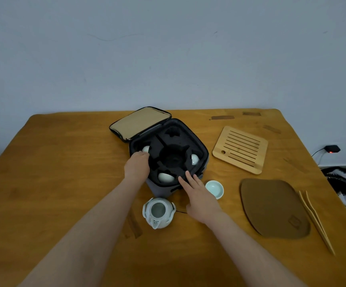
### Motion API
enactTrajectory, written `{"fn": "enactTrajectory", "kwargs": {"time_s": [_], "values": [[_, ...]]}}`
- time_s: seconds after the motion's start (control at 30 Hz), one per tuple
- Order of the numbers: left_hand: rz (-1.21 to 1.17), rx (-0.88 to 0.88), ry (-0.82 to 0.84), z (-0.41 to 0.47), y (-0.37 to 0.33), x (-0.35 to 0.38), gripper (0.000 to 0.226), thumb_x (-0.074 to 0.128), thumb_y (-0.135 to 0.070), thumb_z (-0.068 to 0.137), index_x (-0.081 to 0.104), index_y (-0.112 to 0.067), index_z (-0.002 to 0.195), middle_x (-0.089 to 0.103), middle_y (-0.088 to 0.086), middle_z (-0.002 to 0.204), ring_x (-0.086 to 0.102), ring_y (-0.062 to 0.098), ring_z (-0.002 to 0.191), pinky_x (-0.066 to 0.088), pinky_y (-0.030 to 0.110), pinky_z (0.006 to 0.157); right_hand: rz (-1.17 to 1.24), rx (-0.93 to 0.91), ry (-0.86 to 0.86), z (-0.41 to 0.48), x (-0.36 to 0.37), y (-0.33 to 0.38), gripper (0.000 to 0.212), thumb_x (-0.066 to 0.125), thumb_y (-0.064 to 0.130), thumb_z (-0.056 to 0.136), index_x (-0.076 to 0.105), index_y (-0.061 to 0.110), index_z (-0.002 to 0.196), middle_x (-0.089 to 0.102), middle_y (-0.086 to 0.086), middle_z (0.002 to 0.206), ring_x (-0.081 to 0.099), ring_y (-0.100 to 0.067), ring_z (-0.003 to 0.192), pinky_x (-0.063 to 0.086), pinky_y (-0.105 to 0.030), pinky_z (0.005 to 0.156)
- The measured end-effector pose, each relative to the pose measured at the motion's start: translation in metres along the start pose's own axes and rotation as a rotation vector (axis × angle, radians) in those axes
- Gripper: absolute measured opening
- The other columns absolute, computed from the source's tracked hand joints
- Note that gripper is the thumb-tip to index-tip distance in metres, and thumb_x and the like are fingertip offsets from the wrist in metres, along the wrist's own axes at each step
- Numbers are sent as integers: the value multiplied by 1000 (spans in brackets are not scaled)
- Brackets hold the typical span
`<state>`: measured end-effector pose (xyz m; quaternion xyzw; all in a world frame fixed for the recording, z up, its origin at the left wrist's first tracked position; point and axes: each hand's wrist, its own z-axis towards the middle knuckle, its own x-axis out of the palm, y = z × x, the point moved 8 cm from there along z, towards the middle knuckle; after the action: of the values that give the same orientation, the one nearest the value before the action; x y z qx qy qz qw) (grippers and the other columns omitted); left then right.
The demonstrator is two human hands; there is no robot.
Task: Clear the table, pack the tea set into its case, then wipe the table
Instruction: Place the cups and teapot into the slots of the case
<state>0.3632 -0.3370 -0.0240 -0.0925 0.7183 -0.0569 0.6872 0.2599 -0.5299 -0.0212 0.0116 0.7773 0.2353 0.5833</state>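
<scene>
The open black case [202, 151] stands mid-table, its tan-lined lid [140, 122] folded back. White cups sit in three foam slots: left [146, 149], right [194, 159] and front [165, 177]. My left hand [136, 165] is at the left slot, fingers curled on that cup. My right hand [199, 196] hovers flat with fingers apart by the case's front corner, holding nothing. A pale blue cup [215, 189] stands on the table just right of it. The white teapot [158, 212] sits in front of the case, without a lid.
On the wooden table [64, 162], a slatted bamboo tray [240, 150] lies right of the case. A brown mat [273, 208] and bamboo tongs [316, 221] lie nearer the right edge. A black charger [331, 149] with a red light is off the table.
</scene>
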Motion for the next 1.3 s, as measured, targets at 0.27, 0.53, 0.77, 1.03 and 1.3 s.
{"fn": "enactTrajectory", "kwargs": {"time_s": [0.27, 0.53, 0.77, 1.03, 1.3], "values": [[-50, 44, -40, -27, -17, -4, 53, 47, -5, 94, 38, -16, 145, 29, 8, 154, 16, 25, 146, 22, 38, 117, -23, -8, 39, 0, 5, -2, 95, 55, 0, 86, 0, 34, 155, -15, 9, 161, -9, -16, 149, 49, -26, 95], [-162, 111, 6, -85, -48, 11, 46, 37, -34, 103, 35, -21, 147, 10, 4, 161, 10, 22, 148, 8, 34, 120, -52, -30, -93, -14, -10, -12, 80, 54, 7, 90, 11, 25, 155, 5, 2, 163, 4, -16, 150, 22, -34, 119], [-101, 171, 181, -82, -51, 20, 46, 25, -33, 106, 30, -22, 150, 13, 4, 161, 1, 20, 149, 3, 33, 119, 67, 352, -274, -53, -11, -89, 64, 54, 21, 94, 26, 20, 152, 26, -7, 158, 28, -24, 143, 33, -35, 112], [-6, 166, 290, -80, -54, 19, 49, 25, -36, 106, 20, -25, 153, 9, 5, 162, 4, 22, 149, 5, 35, 120, 85, 399, -118, -15, 0, -102, 69, 59, 44, 91, 28, 24, 150, 37, 1, 149, 46, -23, 126, 47, -35, 96], [-26, 164, 289, -78, -54, 17, 49, 30, -39, 104, 25, -26, 151, 14, 3, 161, 11, 21, 147, 11, 33, 119, 56, 502, -219, -7, -9, -109, 60, 65, 47, 85, 45, 18, 134, 47, -3, 118, 55, -20, 93, 47, -29, 63]]}}
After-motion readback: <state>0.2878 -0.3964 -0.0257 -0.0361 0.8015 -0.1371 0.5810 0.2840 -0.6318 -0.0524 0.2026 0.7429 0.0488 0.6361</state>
